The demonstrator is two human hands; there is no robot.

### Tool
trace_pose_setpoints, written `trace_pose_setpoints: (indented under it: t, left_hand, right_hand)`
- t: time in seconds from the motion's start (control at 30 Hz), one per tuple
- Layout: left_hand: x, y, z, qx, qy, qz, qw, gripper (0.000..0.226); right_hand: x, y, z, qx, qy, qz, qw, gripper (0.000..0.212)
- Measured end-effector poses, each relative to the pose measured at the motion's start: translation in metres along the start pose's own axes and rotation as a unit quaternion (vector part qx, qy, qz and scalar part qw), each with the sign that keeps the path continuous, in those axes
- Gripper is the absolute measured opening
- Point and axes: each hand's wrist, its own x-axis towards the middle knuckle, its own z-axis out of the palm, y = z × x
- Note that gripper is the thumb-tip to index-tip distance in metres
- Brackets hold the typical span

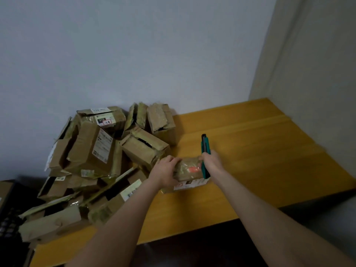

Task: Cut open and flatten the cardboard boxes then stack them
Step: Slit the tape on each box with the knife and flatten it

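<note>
pale wall (134,45): fills the upper half of the view and meets a lighter side wall (317,54) at the right corner.

wooden table (260,151): yellow-brown top set into that corner, its near edge running across the lower view.

pile of cardboard boxes (92,157): heaped on the left part of the table against the wall. most are torn or dented, some have flaps open, and several carry shipping labels.

dark object (11,218): at the lower left edge, beside the pile; too dim to identify.

small box (189,170): taped, with a red mark on top. it rests on the table just right of the pile, between the two hands.

left hand (165,171): grips the left end of the small box, with the fingers curled over its top.

right hand (212,162): at the right end of the small box, fingers wrapped round a box cutter.

box cutter (205,145): teal and black, held roughly upright. its lower end lies against the box's right end; the blade cannot be made out.
</note>
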Motion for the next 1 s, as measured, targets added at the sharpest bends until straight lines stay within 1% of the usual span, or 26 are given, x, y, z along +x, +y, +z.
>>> trace_pose_setpoints:
  t: [0.07,0.13,0.2,0.27,0.33,0.4,0.47,0.6,0.67,0.77,0.8,0.9,1.0]
  left_hand:
    - [-0.002,-0.004,0.016,0.038,-0.004,-0.014,0.999,0.085]
    - [-0.006,-0.011,0.027,0.057,-0.005,-0.036,0.998,0.084]
    - [-0.011,-0.018,0.032,0.056,-0.006,-0.054,0.997,0.084]
    - [-0.013,-0.023,0.034,0.055,-0.006,-0.053,0.997,0.085]
    - [-0.015,-0.023,0.034,0.065,-0.007,-0.037,0.997,0.088]
    - [-0.017,-0.02,0.033,0.067,-0.012,-0.021,0.997,0.091]
    - [-0.019,-0.018,0.034,0.058,-0.013,-0.021,0.998,0.091]
    - [-0.019,-0.016,0.034,0.062,-0.006,-0.03,0.998,0.087]
    - [-0.019,-0.014,0.035,0.077,0.001,-0.038,0.996,0.084]
    - [-0.018,-0.01,0.036,0.074,-0.003,-0.047,0.996,0.084]
    - [-0.018,-0.009,0.036,0.066,-0.007,-0.05,0.997,0.085]
    - [-0.016,-0.01,0.034,0.049,-0.015,-0.054,0.997,0.086]
    - [-0.016,-0.011,0.032,0.046,-0.019,-0.055,0.997,0.088]
  right_hand:
    - [-0.002,0.01,-0.002,0.044,-0.058,0.034,0.997,0.036]
    - [-0.004,0.017,-0.004,0.102,-0.093,0.055,0.989,0.037]
    - [-0.009,0.021,-0.004,0.16,-0.111,0.067,0.979,0.037]
    - [-0.012,0.023,-0.003,0.185,-0.116,0.074,0.973,0.031]
    - [-0.014,0.023,-0.001,0.183,-0.108,0.076,0.974,0.025]
    - [-0.014,0.023,0.0,0.169,-0.096,0.065,0.979,0.024]
    - [-0.015,0.023,0.0,0.172,-0.092,0.051,0.979,0.024]
    - [-0.019,0.022,-0.004,0.198,-0.108,0.036,0.974,0.024]
    - [-0.023,0.023,-0.005,0.205,-0.105,0.023,0.973,0.018]
    - [-0.023,0.026,-0.004,0.195,-0.072,0.008,0.978,0.007]
    - [-0.022,0.028,-0.005,0.189,-0.06,0.005,0.98,0.009]
    - [-0.02,0.03,-0.007,0.176,-0.029,0.006,0.984,0.025]
    - [-0.022,0.031,-0.01,0.139,0.001,0.001,0.99,0.03]
